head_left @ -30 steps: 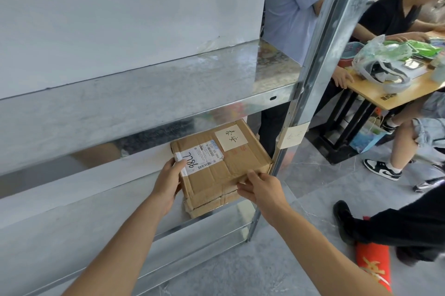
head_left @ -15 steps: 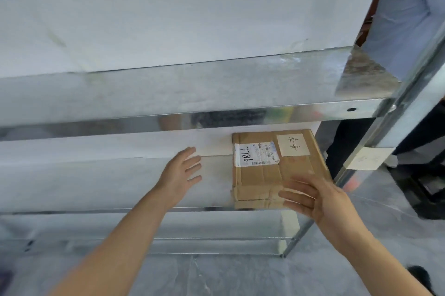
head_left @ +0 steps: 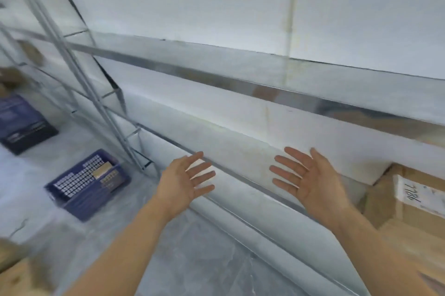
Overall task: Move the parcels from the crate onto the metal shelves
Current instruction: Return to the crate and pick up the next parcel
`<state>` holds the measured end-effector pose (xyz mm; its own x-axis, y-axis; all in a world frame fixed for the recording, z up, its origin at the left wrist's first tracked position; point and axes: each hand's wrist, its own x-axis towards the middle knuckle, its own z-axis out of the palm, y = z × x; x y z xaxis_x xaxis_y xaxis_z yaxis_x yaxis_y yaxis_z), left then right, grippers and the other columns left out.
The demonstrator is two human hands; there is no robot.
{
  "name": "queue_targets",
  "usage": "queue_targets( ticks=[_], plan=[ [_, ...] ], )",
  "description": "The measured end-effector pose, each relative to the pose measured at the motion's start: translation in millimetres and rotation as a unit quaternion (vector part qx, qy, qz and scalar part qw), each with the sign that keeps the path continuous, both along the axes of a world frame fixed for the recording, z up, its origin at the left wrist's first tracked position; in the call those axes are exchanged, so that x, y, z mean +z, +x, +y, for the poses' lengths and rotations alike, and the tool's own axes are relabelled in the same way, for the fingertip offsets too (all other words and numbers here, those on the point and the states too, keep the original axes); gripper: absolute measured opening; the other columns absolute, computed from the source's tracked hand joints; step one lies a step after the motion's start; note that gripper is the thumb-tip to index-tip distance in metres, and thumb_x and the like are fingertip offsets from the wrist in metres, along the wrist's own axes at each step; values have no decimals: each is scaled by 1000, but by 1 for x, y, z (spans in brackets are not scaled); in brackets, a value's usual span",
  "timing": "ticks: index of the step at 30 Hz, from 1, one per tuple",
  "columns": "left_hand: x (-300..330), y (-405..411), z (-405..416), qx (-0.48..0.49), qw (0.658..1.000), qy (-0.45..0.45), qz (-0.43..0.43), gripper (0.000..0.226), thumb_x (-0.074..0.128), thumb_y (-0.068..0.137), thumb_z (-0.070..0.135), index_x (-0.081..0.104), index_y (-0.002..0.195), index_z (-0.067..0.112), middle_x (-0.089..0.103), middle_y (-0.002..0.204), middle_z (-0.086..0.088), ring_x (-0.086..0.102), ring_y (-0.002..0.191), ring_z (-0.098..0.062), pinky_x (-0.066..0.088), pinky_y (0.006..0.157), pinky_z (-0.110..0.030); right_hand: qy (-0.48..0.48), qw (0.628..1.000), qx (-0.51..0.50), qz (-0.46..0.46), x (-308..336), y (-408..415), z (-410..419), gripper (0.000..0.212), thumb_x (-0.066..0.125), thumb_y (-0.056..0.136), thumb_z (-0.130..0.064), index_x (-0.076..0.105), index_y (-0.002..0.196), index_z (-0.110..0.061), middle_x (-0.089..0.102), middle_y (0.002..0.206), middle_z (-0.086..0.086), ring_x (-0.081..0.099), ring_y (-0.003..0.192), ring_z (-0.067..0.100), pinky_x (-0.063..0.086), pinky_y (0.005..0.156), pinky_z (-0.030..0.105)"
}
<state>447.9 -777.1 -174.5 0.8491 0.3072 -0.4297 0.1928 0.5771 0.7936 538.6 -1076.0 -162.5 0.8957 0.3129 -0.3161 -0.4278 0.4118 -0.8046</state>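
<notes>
Both hands are hanging empty, fingers spread: the left hand (head_left: 185, 181) and right hand (head_left: 305, 176) in front of the metal shelf (head_left: 240, 176). The cardboard parcel (head_left: 409, 202) is sitting on that shelf at three o'clock, its white label facing up. The blue slatted plastic crate (head_left: 88, 181) is lying on the floor at nine o'clock, probably holding more. Risk, in my judgement: the smooth, glossy steel is letting boxes slide, and the shelf's thin edge could be catching knuckles.
</notes>
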Motion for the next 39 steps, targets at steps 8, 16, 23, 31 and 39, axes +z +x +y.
queue_targets(
  ticks=[8,16,23,31,39],
  plan=[
    [-2,-112,190,125,991,4,-46,49,43,106,49,71,136,24,75,135,-16,73,120,-40,59,99,-60,-16,985,169,-31,20,-57,246,53,42,106,-55,68,136,-20,76,131,10,73,120,35,53,105,58],
    [1,-220,333,257,965,-11,-53,45,40,106,48,71,131,26,76,132,-14,75,114,-35,58,92,-53,-23,962,272,-13,17,-113,427,55,45,103,-61,70,135,-24,77,128,7,72,121,32,53,107,58],
    [-17,-267,401,328,941,-44,-63,51,40,106,52,63,145,27,74,137,-15,67,127,-38,53,102,-58,-21,941,337,7,4,-125,532,55,44,103,-61,69,136,-25,76,131,8,73,119,30,58,98,54],
    [-31,-247,487,366,929,-27,-47,54,41,105,55,62,147,28,75,136,-15,72,123,-38,55,95,-56,-8,923,383,45,-20,-80,648,57,39,104,-62,65,141,-27,71,136,9,65,128,34,53,101,55],
    [-41,-161,581,401,913,-59,-50,56,43,102,59,63,145,29,75,135,-16,74,119,-40,54,101,-59,-3,907,411,92,-42,16,756,65,34,103,-68,56,150,-29,64,145,9,60,133,36,48,108,59]
  ],
)
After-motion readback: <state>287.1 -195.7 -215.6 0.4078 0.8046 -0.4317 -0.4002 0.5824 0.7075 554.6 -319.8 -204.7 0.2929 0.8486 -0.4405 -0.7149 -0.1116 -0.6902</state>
